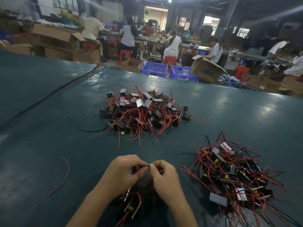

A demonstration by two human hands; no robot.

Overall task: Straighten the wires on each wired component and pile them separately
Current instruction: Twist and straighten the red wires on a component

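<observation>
My left hand (pixel 122 172) and my right hand (pixel 164 175) meet fingertip to fingertip low in the middle of the view, both pinching a thin red wire (pixel 139 173) of a small component hidden between them. A tangled pile of dark box-shaped components with red wires (pixel 144 110) lies on the table straight ahead. A second pile of wired components (pixel 232 172) spreads to the right of my right hand. A few more components (pixel 131 205) lie under my wrists.
The dark green table (pixel 49 128) stretches left, with a loose red wire (pixel 64 176) and a black wire (pixel 93 129) on it. Beyond the far edge stand blue crates (pixel 155 68), cardboard boxes (pixel 206 69), and several seated people at benches.
</observation>
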